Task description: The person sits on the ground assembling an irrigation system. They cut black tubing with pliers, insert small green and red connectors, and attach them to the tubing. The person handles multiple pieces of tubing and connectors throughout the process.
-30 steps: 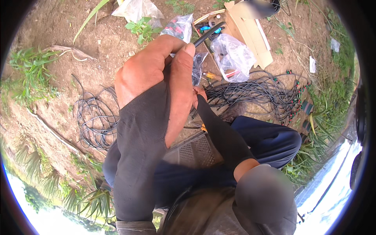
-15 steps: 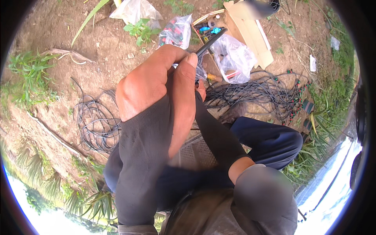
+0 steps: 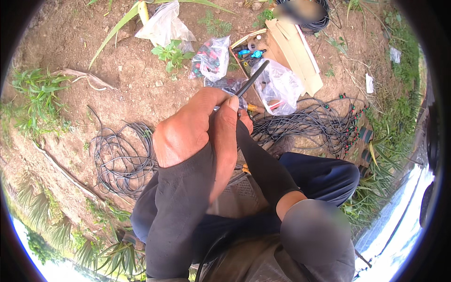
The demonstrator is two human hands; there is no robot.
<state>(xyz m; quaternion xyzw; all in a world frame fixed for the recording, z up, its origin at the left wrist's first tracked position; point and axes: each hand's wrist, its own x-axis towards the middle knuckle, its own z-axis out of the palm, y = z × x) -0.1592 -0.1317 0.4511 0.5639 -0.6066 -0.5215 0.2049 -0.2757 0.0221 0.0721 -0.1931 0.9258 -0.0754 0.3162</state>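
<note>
No text, label, brand, number or sign can be read on anything in view, near or far.

The left hand (image 3: pixel 195 126) hides the lower part of the black tube (image 3: pixel 253 78) and most of the right hand (image 3: pixel 245 121) (only a sliver shows). The dark coil (image 3: pixel 322 21), blurred across its middle, is cut off by the top edge.

The black tube (image 3: pixel 253 78) is showing smooth plastic; the far carton (image 3: pixel 295 54) is showing matt cardboard, the left ground (image 3: pixel 120 98) rough soil.
</note>
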